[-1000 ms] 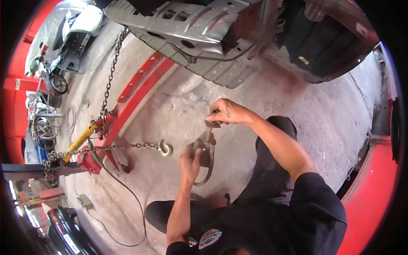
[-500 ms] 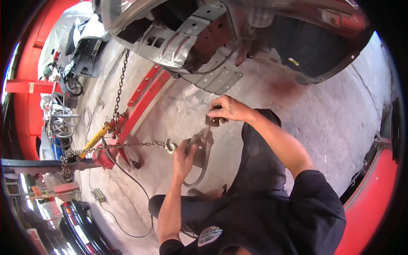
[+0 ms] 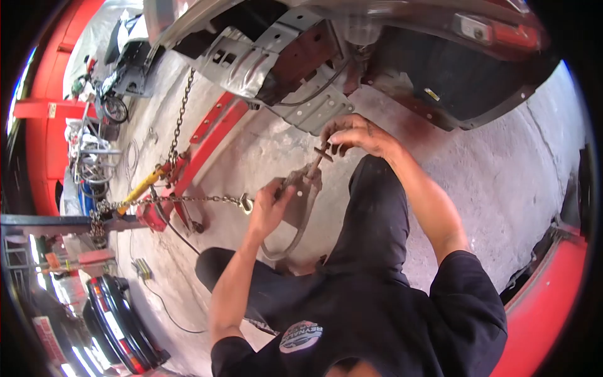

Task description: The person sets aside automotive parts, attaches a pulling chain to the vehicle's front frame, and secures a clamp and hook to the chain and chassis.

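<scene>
My left hand point(image 3: 271, 204) is closed round one side of a dirty, rust-brown metal pulling clamp point(image 3: 300, 210), which has a flat plate and a curved loop hanging below. A rod point(image 3: 316, 164) sticks up from the clamp toward my right hand point(image 3: 357, 135). The fingers of that hand are curled about a small dark metal plate point(image 3: 323, 154) at the rod's upper end. That plate is seen nearly edge-on, and my fingers hide part of it. Close to my left hand, a steel hook point(image 3: 245, 203) hangs on a taut-looking chain point(image 3: 182, 198).
Above my hands is a car body with exposed bent metal point(image 3: 242, 66) and a dark wheel-arch liner point(image 3: 452, 75). A red frame beam point(image 3: 210, 138) with a yellow ram point(image 3: 143, 183) stands to the left. A cable point(image 3: 169, 308) crosses the floor. Motorcycles are farther left.
My right hand has risen slightly and moved right, and the small metal plate has turned from face-on to nearly edge-on. The left hand still holds the clamp. The head view has shifted a little.
</scene>
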